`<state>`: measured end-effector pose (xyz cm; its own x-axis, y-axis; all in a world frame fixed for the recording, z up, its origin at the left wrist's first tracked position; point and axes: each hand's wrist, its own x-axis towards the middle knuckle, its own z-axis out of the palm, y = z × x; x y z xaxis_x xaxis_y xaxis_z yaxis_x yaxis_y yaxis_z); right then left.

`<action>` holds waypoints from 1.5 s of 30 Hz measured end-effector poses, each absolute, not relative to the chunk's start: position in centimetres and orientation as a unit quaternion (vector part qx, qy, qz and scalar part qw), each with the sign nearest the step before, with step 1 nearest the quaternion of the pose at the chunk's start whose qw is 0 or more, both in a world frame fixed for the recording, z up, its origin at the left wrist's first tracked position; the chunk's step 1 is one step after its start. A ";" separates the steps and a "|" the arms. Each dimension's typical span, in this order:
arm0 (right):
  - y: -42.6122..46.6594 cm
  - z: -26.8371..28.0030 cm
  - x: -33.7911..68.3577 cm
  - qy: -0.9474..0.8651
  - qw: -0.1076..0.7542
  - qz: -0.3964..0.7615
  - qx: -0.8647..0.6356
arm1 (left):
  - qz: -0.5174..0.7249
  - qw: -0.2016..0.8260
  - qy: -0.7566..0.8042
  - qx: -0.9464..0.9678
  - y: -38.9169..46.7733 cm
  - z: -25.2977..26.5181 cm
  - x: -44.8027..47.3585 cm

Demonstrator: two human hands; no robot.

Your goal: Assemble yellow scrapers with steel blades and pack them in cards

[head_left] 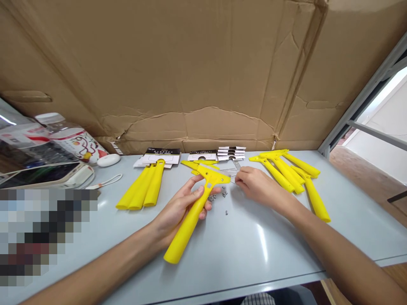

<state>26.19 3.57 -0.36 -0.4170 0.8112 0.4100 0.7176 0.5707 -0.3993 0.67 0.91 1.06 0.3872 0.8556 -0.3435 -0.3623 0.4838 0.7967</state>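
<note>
One yellow tool (192, 214), in left hand (178, 206)

The pale grey table (244, 254) has a smooth surface that reflects light in streaks. At left lie a white oval object (108, 160) and a thin looped cord (112, 181). Left of centre, three yellow handles (135, 190) lie side by side, their narrow ends meeting a group of printed cards (163, 152). Two further piles, the middle cards (203, 156) and the stacked cards (231, 152), occupy the rear. Small metal screws (224, 192) cluster at centre (one lies apart, nearer the front edge). At right, yellow scrapers (282, 171) partly overlap.
</note>
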 end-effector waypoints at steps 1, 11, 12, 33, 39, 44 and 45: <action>3.5 0.3 26.4 -0.833 0.295 0.084 -0.461 | 0.392 0.768 0.386 0.328 0.8 1.0 0.7; 2.3 0.5 23.2 -0.666 0.480 0.398 -0.410 | 0.335 0.781 0.368 0.378 -0.5 0.2 1.2; 2.3 0.3 23.0 -0.657 0.484 0.407 -0.410 | 0.332 0.784 0.366 0.376 -0.5 0.1 1.2; 1.7 -0.2 22.6 -0.706 0.448 0.351 -0.421 | 0.313 0.789 0.369 0.378 -1.1 -0.7 1.3; 1.5 0.1 22.5 -0.719 0.442 0.333 -0.421 | 0.311 0.787 0.370 0.384 -1.3 -0.6 1.3; 1.4 0.2 22.6 -0.746 0.442 0.293 -0.403 | 0.313 0.783 0.373 0.388 -1.3 -0.4 1.4; 1.4 0.2 22.6 -0.748 0.443 0.286 -0.403 | 0.313 0.782 0.373 0.389 -1.4 -0.4 1.5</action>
